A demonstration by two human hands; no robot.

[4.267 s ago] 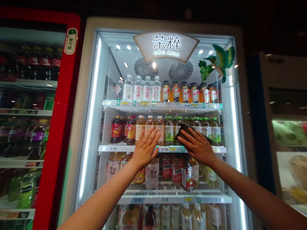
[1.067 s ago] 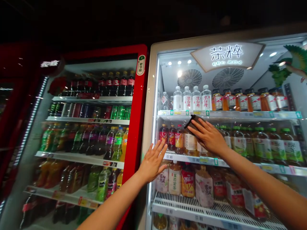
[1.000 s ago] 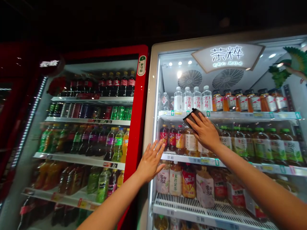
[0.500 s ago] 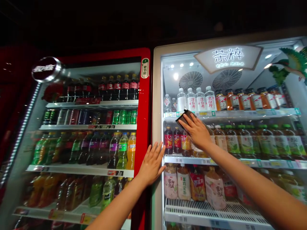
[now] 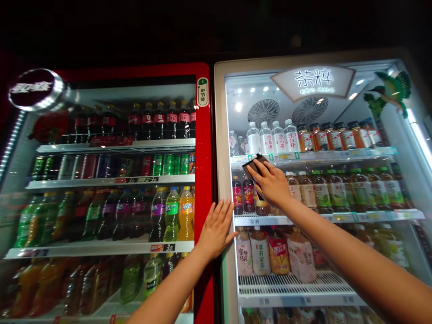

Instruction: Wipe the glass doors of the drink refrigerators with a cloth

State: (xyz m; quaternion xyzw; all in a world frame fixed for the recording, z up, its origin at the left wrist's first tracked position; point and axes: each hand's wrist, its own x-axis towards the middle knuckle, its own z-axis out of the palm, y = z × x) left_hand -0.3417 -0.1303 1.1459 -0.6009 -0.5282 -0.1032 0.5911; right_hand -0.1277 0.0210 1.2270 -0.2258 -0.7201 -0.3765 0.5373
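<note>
My right hand (image 5: 272, 183) presses a dark folded cloth (image 5: 254, 168) against the glass door (image 5: 340, 252) of the right-hand drinks fridge. Its fingers lie over the cloth, and part of the cloth is hidden under the palm. My left hand (image 5: 216, 229) rests flat with fingers stretched on the pale door frame (image 5: 221, 135) of that fridge, at the gap beside the red fridge. Nothing is in the left hand. Behind the glass, close to the cloth, stand bottles with red labels (image 5: 249, 195) and clear water bottles (image 5: 266, 139).
A red-framed fridge (image 5: 202, 180) with several shelves of bottles and cans stands at left. A round lit sign (image 5: 35, 90) sticks out at its upper left. The right fridge has a fan-shaped lit sign (image 5: 313, 83) and a green bird decoration (image 5: 389, 92).
My right hand and the cloth appear slightly further left and up on the glass. The left hand stays on the frame. The view has shifted a little.
</note>
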